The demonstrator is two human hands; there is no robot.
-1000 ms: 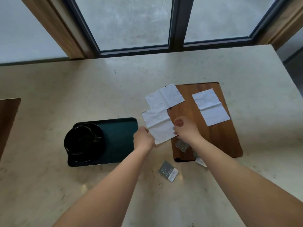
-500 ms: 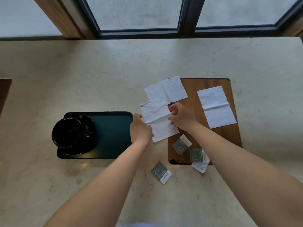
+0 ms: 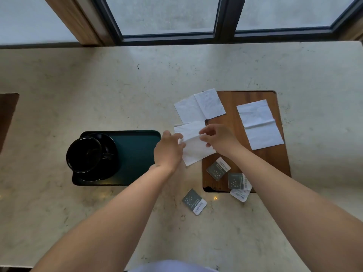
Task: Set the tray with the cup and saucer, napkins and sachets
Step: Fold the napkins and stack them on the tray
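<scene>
A dark green tray [image 3: 137,154] lies on the stone table, with a black cup [image 3: 84,154] on a black saucer [image 3: 110,165] at its left end. Just right of the tray, my left hand [image 3: 169,152] and my right hand [image 3: 220,138] both pinch a white napkin [image 3: 196,152], which is creased across its middle. A second napkin [image 3: 200,107] lies unfolded behind it. A third napkin [image 3: 259,124] rests on the wooden board [image 3: 275,163]. Grey sachets lie near me: one on the table [image 3: 194,202], two on the board [image 3: 218,169] [image 3: 235,180].
A white sachet [image 3: 240,195] pokes out under the board's front edge. Another wooden board's corner [image 3: 7,114] shows at the far left. The window frame [image 3: 169,38] runs along the table's far side.
My right hand has moved up from the napkin's lower edge to its middle, and the napkin is now bent along a crease between my hands. The head view has shifted slightly.
</scene>
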